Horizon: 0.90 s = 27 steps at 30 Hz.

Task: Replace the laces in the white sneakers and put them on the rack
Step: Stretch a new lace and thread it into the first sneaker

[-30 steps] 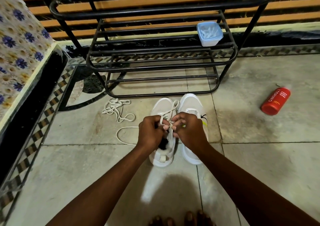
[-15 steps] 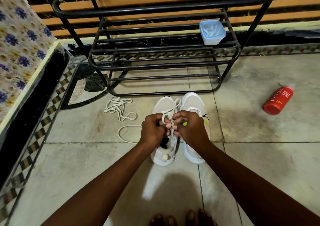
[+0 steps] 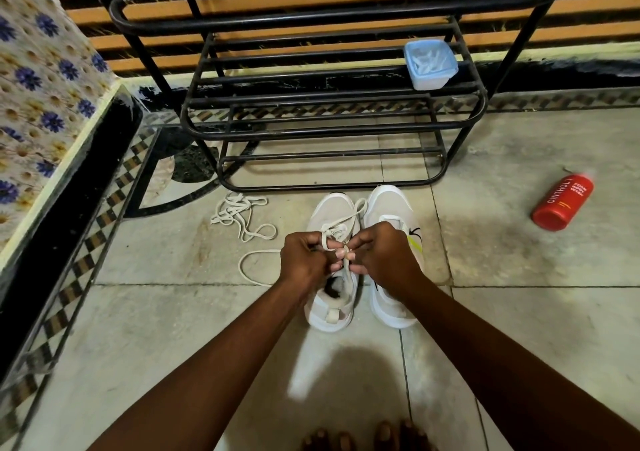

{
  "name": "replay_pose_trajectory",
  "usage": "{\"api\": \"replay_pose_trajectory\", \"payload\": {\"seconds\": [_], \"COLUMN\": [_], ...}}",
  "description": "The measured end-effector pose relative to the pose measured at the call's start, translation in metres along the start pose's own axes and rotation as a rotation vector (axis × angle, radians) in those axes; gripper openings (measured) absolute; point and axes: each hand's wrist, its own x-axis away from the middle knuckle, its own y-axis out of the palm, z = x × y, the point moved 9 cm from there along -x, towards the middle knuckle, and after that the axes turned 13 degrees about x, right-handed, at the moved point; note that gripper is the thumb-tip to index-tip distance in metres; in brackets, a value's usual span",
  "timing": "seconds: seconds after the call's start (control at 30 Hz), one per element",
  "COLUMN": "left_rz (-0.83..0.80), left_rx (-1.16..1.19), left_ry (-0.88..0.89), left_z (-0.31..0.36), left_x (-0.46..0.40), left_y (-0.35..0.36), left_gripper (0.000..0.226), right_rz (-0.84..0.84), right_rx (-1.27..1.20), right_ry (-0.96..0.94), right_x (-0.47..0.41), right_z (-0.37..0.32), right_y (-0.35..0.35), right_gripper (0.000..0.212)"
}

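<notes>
Two white sneakers stand side by side on the tiled floor, toes toward the black metal rack (image 3: 332, 132). Over the left sneaker (image 3: 329, 312), my left hand (image 3: 304, 260) and my right hand (image 3: 388, 256) both pinch its white lace (image 3: 341, 222) near the top eyelets. One end of that lace loops out over the floor to the left. The right sneaker (image 3: 388, 205) has no lace that I can see and is partly covered by my right hand. A loose bundle of white lace (image 3: 239, 215) lies on the floor left of the shoes.
A pale blue plastic tub (image 3: 431, 64) sits on the rack's middle shelf, right side. A red bottle (image 3: 562, 203) lies on the floor to the right. A flower-patterned covered ledge (image 3: 38, 97) runs along the left. My toes (image 3: 367, 440) show at the bottom edge.
My hands stay at the left sneaker's top eyelets with small finger movements on the lace. The view has shifted slightly; nothing else has moved.
</notes>
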Motion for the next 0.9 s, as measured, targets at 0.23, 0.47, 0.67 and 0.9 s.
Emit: {"api": "replay_pose_trajectory", "payload": {"seconds": [0.23, 0.47, 0.67, 0.9], "left_rz": [-0.021, -0.028, 0.16, 0.147], "left_rx": [-0.146, -0.352, -0.601, -0.651], "left_ry": [0.146, 0.334, 0.407, 0.339], "left_z": [0.001, 0.016, 0.021, 0.012], "left_x": [0.006, 0.017, 0.018, 0.011], "left_y": [-0.005, -0.002, -0.023, -0.026], "left_gripper": [0.013, 0.031, 0.049, 0.05], "right_rz": [-0.149, 0.004, 0.105, 0.451], "right_rx": [0.019, 0.24, 0.651, 0.501], "right_ry": [0.041, -0.078, -0.292, -0.583], "right_x": [-0.007, -0.006, 0.001, 0.036], "right_z": [-0.001, -0.01, -0.023, -0.061], "right_y": [0.004, -0.001, 0.001, -0.035], "right_gripper": [0.013, 0.014, 0.009, 0.018]}}
